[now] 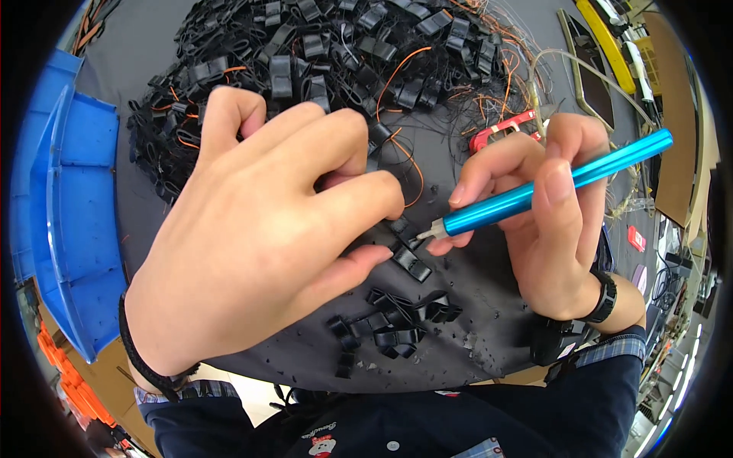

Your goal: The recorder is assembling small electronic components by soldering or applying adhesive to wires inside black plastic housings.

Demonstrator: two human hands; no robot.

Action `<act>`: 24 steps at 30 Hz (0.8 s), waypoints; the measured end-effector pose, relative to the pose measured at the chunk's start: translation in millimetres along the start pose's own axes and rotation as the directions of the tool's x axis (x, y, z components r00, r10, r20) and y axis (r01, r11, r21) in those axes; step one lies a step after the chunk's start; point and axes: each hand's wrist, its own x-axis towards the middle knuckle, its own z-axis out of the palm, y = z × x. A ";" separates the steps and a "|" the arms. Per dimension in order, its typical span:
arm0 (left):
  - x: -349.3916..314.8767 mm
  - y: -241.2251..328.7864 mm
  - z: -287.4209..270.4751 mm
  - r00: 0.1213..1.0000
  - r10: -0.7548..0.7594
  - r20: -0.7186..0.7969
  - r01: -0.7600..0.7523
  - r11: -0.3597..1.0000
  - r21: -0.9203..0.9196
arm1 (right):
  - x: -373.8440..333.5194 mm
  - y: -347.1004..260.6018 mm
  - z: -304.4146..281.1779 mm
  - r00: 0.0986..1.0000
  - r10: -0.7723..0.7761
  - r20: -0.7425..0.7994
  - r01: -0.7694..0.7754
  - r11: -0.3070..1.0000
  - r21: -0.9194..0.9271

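My left hand (259,206) is palm down over the table's middle. Its thumb and forefinger pinch a small black looped piece (412,263) that looks like plastic or webbing. In my right hand (557,221) is a shiny blue pen-shaped tool (565,183), gripped between thumb and fingers and slanting up to the right. Its narrow pale tip meets or nearly meets the black piece; contact is hard to tell. Just below, a small cluster of similar black pieces (389,324) lies on the dark tabletop (282,355).
Beyond my hands spreads a large heap of black looped pieces (305,46) tangled with orange thread (397,72). A red-handled tool (489,137) lies behind my right hand. Blue bins (84,206) stand at left. A dark flat device (588,84) and a yellow bar (607,46) sit far right.
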 end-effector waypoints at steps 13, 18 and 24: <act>0.9 -3.6 24.4 0.990 0.055 -0.131 -0.049 0.998 0.049 | -5.1 6.8 9.4 0.995 -0.090 -0.047 0.090 0.996 -0.001; 8.9 0.6 11.1 0.998 0.006 0.062 -0.016 0.986 0.165 | -2.2 -3.8 11.9 0.984 0.100 -0.149 -0.120 0.984 -0.133; 6.4 1.0 8.3 1.000 0.023 0.014 -0.025 0.974 0.224 | -4.4 -3.2 6.1 0.980 0.159 -0.117 -0.180 0.964 -0.195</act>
